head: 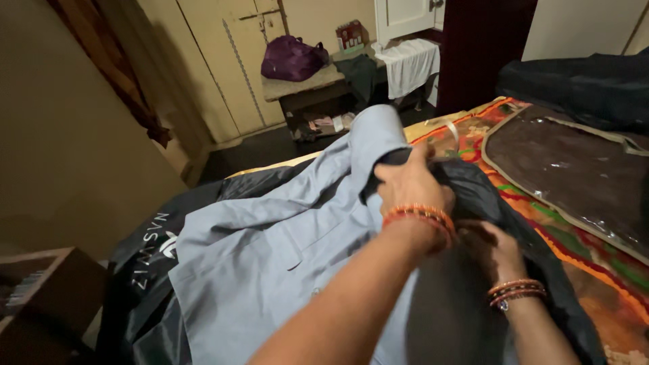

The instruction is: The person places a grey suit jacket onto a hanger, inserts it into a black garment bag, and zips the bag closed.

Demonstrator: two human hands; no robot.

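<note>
A light blue-grey shirt [270,250] lies spread on a glossy black garment cover [145,297] on the bed. My left hand [409,186], with orange bangles at the wrist, reaches across and is closed on a fold of the black cover [473,196] where it meets the shirt's upper end. My right hand [497,253], also wearing bangles, sits just below and to the right, its fingers curled into the same black material. The left wrist partly hides the right fingers.
A brown pad in a clear plastic cover [574,176] lies on the patterned bedspread [588,270] at right, with a dark bag [581,84] behind it. Beyond the bed stand a bench with a purple bag [291,57] and a white cloth [409,64]. A cardboard box [40,297] sits at lower left.
</note>
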